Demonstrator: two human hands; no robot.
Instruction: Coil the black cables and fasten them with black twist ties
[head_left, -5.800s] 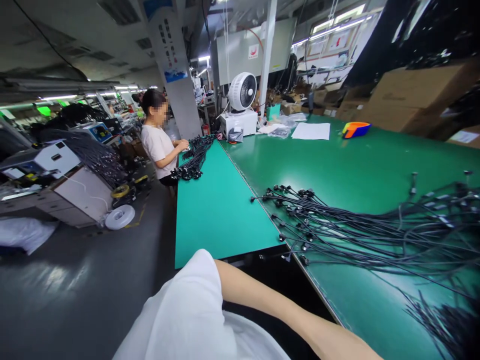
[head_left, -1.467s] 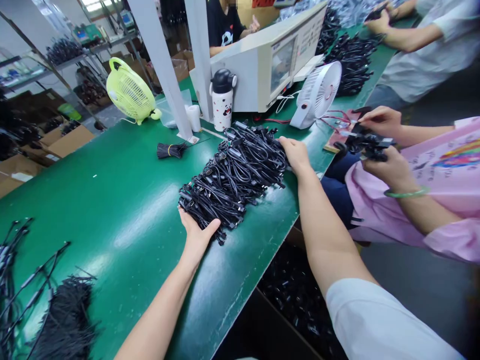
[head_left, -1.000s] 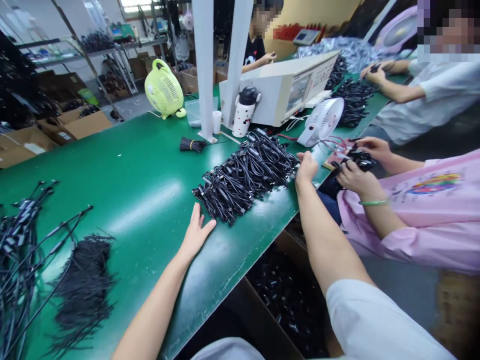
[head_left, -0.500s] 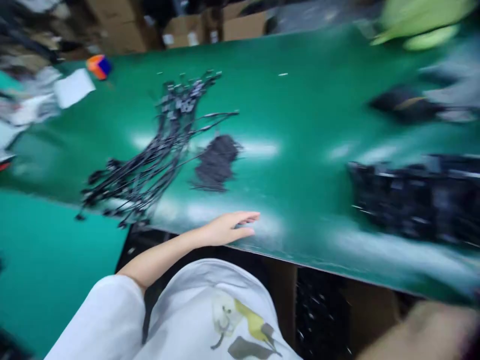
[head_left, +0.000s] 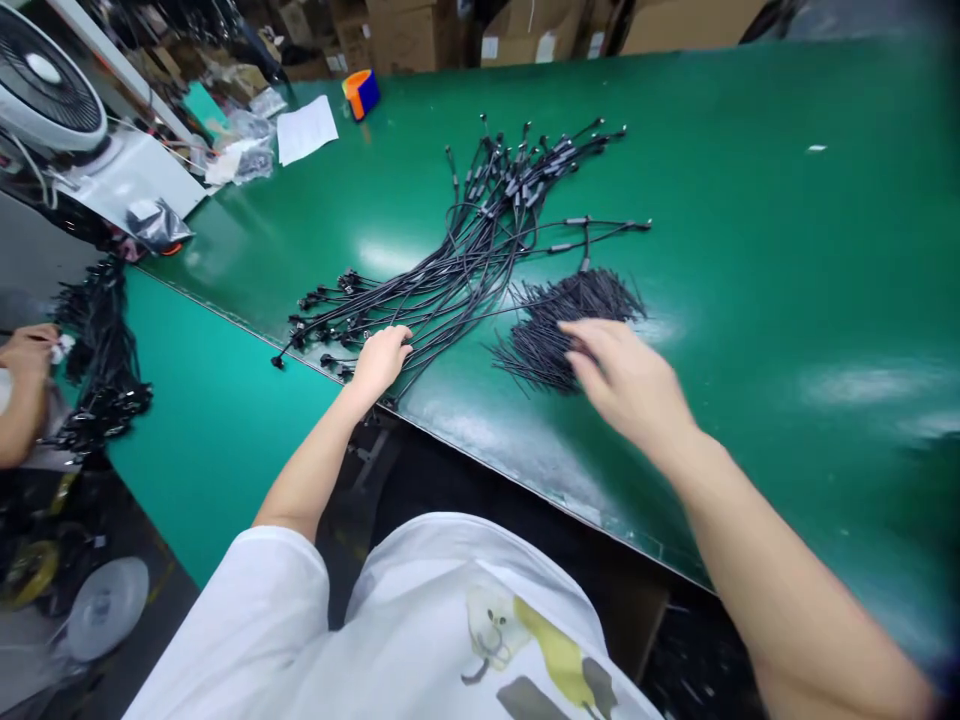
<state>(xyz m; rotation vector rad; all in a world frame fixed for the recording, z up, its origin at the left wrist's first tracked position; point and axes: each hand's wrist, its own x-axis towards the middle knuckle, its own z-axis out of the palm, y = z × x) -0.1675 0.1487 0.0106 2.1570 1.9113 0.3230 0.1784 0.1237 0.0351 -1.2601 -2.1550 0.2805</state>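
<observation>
A spread bundle of black cables with small connectors lies across the green table. Over its near end, my left hand has its fingers bent and closed around a cable, though the grip is partly hidden. To the right of the bundle is a pile of short, thin black strips, which look like cable ties. My right hand reaches over the near right side of that pile, thumb and fingers apart, with nothing visible between them.
A blue and orange tape roll and a white paper sheet lie at the far left of the green table. A fan stands beyond. At the left, another person's hand is beside a hanging black cable bunch.
The view has swung left. My left hand has moved from the table's front edge onto the cables. My right hand has come from the lower right corner to the strip pile.
</observation>
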